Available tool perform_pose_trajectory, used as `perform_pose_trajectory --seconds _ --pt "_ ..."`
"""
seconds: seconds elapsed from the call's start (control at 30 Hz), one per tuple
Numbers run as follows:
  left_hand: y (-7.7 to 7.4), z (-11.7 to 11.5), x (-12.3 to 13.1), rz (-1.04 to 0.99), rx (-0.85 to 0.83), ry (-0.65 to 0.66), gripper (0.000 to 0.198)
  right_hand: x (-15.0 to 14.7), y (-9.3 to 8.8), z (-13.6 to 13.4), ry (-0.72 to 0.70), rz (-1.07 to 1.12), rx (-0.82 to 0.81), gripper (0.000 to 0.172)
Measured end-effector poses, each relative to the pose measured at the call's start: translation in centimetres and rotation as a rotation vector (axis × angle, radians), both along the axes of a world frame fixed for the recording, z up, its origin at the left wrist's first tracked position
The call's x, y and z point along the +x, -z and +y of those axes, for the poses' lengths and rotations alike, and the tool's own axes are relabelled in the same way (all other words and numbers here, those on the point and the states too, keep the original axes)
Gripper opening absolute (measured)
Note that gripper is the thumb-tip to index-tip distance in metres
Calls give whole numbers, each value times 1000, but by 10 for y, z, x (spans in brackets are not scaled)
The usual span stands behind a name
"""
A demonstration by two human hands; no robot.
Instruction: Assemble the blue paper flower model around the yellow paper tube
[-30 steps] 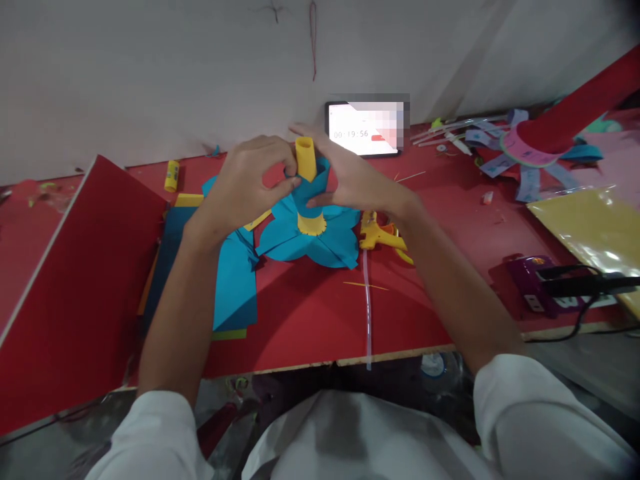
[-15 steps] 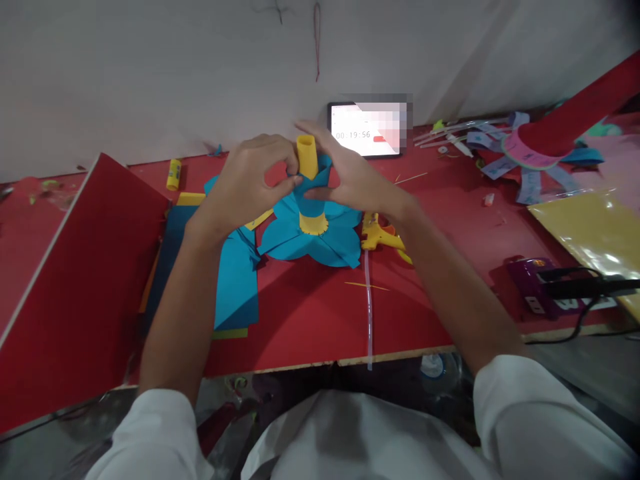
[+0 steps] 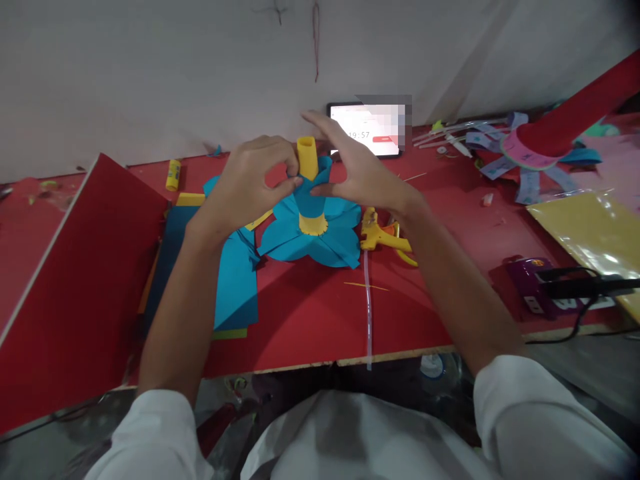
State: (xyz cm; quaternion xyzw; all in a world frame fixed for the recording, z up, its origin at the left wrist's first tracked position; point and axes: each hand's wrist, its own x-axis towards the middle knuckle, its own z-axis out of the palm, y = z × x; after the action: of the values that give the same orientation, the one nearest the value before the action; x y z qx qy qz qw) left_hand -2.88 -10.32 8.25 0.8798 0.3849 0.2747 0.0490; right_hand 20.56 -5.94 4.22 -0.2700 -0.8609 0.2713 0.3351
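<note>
A yellow paper tube (image 3: 307, 159) stands upright in the middle of a blue paper flower (image 3: 313, 230) on the red table (image 3: 310, 313). A blue paper piece (image 3: 309, 193) wraps the tube's lower part. My left hand (image 3: 250, 179) pinches this blue piece against the tube from the left. From the right, my right hand (image 3: 357, 170) presses its thumb on the same blue piece, while its other fingers stretch out above it.
A yellow glue gun (image 3: 383, 235) lies just right of the flower, with a clear glue stick (image 3: 369, 300) below it. Blue paper sheets (image 3: 233, 280) and a red board (image 3: 75, 280) lie left. A phone (image 3: 367, 130) leans on the wall. A purple power strip (image 3: 543, 287) sits right.
My right hand has shifted slightly to the right and its fingers have lifted and spread more. My left hand keeps its pinch in place.
</note>
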Motion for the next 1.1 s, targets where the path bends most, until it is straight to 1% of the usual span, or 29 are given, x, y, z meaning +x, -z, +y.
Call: perform_pose_trajectory --seconds 0.07,0.13,0.3,0.4,0.47,0.57,0.6,0.67,0.73,0.77,0.87,0.93,1.0,1.1 --pt "0 0 1 -7 -6 9 20 0 0 0 -6 -16 14 97" --pt "1 1 1 -21 -1 6 22 -1 -1 -1 -36 6 48 91" --pt "3 3 -3 -18 12 -4 27 3 -10 -6 -61 83 33 70" --pt "2 3 -4 -14 20 5 26 12 -16 -6 -29 101 3 58" --pt "1 1 -3 -21 35 17 25 15 -19 -5 -7 78 -28 58" --pt "0 -2 -1 -46 29 -30 24 16 -19 -4 -25 1 -64 67" --pt "0 -3 -1 -58 18 -54 28 15 -18 -4 -39 -23 -67 69" --pt "0 -4 0 -67 -9 -76 40 12 -13 -2 -62 -60 -61 68" --pt "0 -5 0 -44 -23 -62 51 9 -7 0 -66 -82 -45 66" --pt "-1 -5 -1 -14 -27 -61 52 8 -4 1 -61 -90 -38 66" --pt "-2 -6 -2 79 -35 -67 51 6 2 2 -49 -105 -38 64" --pt "-3 -6 -3 93 -53 -44 49 6 2 1 -47 -118 -50 60" --pt "-4 -7 -3 73 -66 -12 45 6 1 0 -49 -143 -51 56" --pt "-7 -9 -2 -1 -43 -15 34 6 -2 -2 -37 -190 -30 52"
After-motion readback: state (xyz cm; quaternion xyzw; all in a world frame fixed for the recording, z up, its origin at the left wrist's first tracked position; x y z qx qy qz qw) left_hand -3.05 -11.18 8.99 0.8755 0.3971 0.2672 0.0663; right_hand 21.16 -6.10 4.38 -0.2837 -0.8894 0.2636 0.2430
